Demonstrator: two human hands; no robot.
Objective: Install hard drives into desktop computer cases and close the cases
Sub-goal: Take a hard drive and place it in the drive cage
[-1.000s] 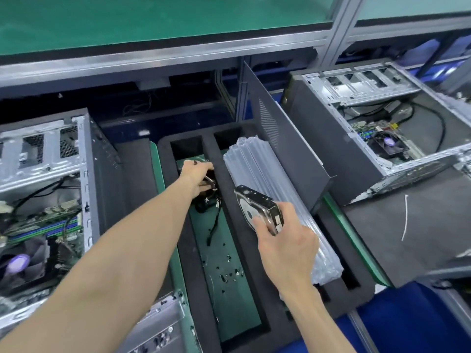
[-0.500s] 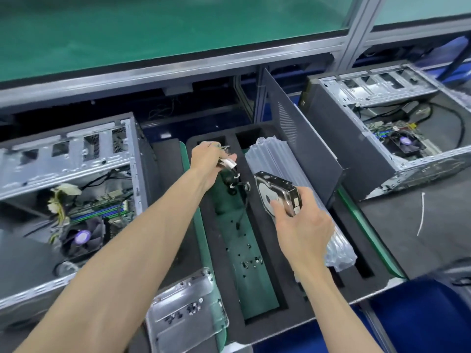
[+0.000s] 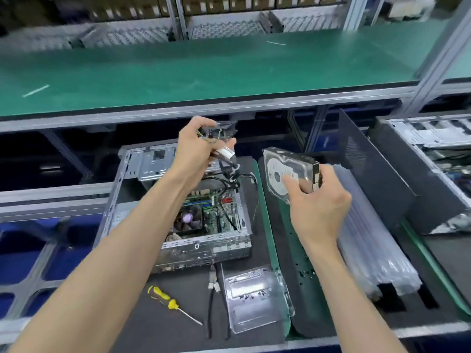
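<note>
Head view: right hand (image 3: 318, 207) grips hard drive (image 3: 288, 171), label unreadable; left hand (image 3: 201, 146) clutches cable bundle (image 3: 228, 159) beside it.

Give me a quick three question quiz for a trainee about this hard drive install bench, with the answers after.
1. True or false: the hard drive is already mounted in the open case.
2. Which hand grips the cable bundle: A left, B right?
3. Name the yellow-handled tool lying in front of the case.

Key
1. False; the right hand holds it in the air.
2. A, the left hand.
3. The screwdriver.
</note>
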